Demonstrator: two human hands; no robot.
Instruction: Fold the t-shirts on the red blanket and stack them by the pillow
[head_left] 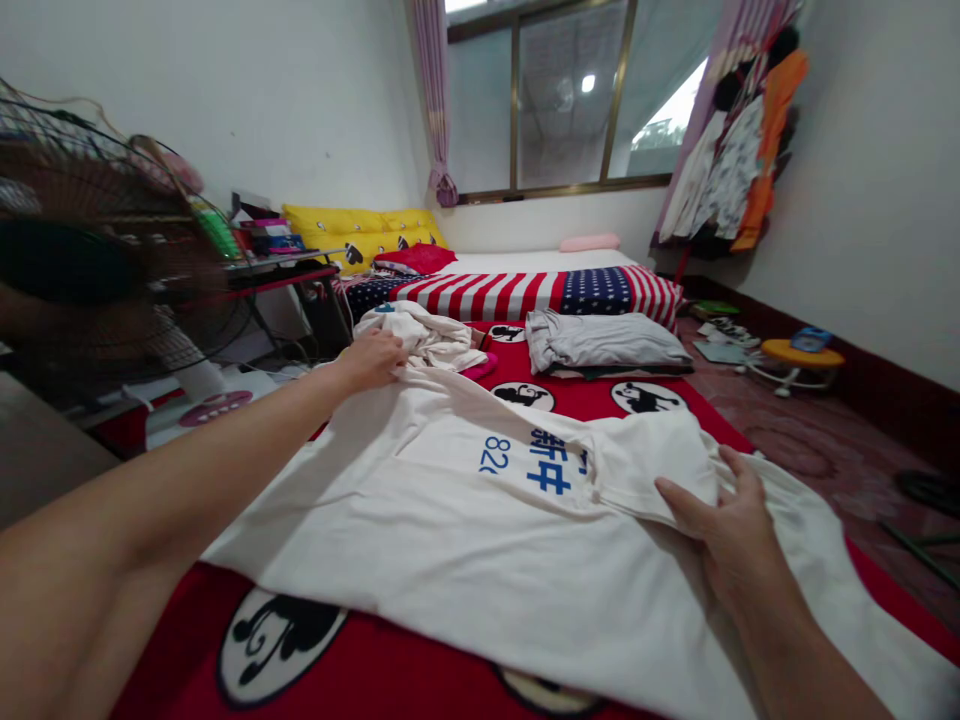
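Note:
A white T-shirt (465, 540) with blue printed characters and digits lies spread sideways in front of me, partly folded over itself. My left hand (375, 358) is closed on its far left edge, lifting the cloth a little. At the right, my right hand (739, 520) grips a folded part of the same shirt, thumb on top and fingers around the far side. Just beyond my left hand sits a crumpled heap of cream-white clothing (442, 340). The shirt covers much of the red blanket (187, 640) with round black-and-white monkey patches.
A stack of folded grey clothes (607, 342) lies beyond the shirt. Behind it is a bed with a stars-and-stripes cover (480, 297). A fan (97, 250) stands at the left, and a small orange stool (802, 354) is on the floor at the right.

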